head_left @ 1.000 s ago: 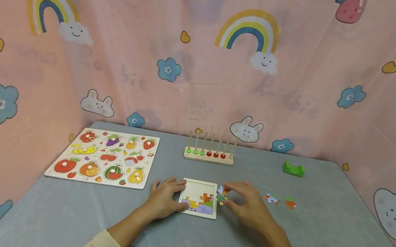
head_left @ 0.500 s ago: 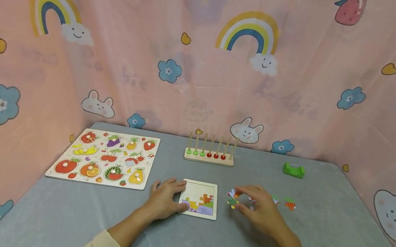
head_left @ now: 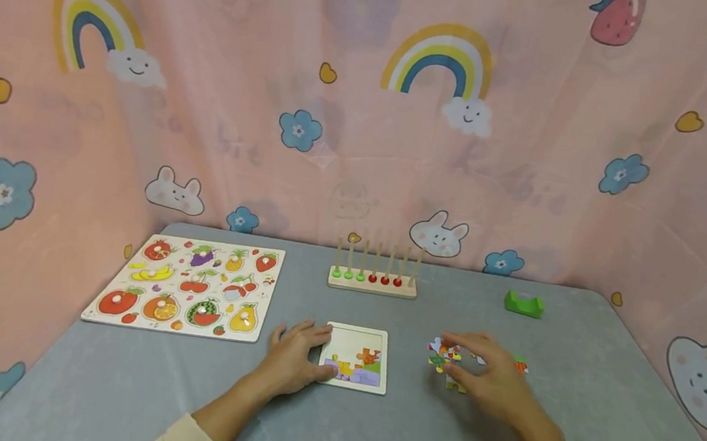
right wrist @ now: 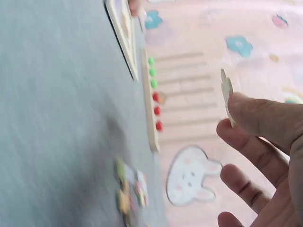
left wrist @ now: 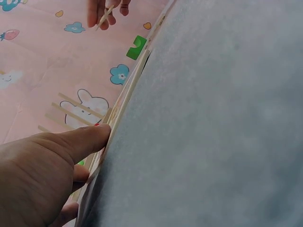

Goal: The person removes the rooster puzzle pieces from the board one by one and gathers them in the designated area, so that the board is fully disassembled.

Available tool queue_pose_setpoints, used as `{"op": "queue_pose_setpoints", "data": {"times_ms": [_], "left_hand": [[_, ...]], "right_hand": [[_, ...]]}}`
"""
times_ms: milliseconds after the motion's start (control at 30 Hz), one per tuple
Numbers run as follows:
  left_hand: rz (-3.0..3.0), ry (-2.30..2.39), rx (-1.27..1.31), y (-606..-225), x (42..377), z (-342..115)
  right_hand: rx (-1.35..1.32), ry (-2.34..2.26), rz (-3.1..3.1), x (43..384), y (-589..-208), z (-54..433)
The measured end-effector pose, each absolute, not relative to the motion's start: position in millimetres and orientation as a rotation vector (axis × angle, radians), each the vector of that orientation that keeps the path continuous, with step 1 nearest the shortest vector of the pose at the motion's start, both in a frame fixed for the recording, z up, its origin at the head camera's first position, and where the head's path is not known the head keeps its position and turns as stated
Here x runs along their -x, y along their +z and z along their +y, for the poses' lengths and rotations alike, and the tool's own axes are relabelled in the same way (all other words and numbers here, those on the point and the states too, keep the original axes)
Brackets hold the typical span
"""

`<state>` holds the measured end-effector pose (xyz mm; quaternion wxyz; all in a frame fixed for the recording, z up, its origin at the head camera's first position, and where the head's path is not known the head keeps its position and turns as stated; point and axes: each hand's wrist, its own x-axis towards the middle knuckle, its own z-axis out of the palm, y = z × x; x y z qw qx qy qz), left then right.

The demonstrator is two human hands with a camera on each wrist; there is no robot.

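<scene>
A light wooden jigsaw tray (head_left: 356,336) lies in the middle of the table, joined colourful pieces filling its lower part. My left hand (head_left: 295,359) rests along its left side, thumb on the lower left and fingers extended against the left edge. In the left wrist view the thumb (left wrist: 90,142) lies straight along the tray's edge. To the right of the tray, my right hand (head_left: 489,374) pinches a puzzle piece (head_left: 437,359) between thumb and fingers. The right wrist view shows this piece (right wrist: 227,94) edge-on, raised above the table, its picture hidden.
Loose puzzle pieces (head_left: 455,385) lie under and behind the right hand, one orange piece (head_left: 521,367) further right. A fruit peg puzzle board (head_left: 182,287) lies at left. A bead counting rack (head_left: 372,282) and a green block (head_left: 523,305) stand at the back.
My right hand has moved right, away from the tray's right edge, with the puzzle piece still pinched, to over the loose pieces. The left hand and tray have stayed in place.
</scene>
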<state>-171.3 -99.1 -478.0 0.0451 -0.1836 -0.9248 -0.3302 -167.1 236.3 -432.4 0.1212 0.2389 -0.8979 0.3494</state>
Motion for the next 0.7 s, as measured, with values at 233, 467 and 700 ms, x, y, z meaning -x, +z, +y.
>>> {"op": "queue_pose_setpoints", "data": {"times_ms": [233, 467, 700], "left_hand": [[-2.832, -1.015, 0.569, -476, 171, -100], [-2.833, -1.000, 0.565, -478, 172, -101], [-2.839, -1.005, 0.567, -478, 171, -99]], "right_hand": [[-0.689, 0.998, -2.588, 168, -428, 264], [-0.677, 1.032, -2.576, 167, -427, 279], [-0.633, 0.988, -2.598, 167, -433, 288]]}}
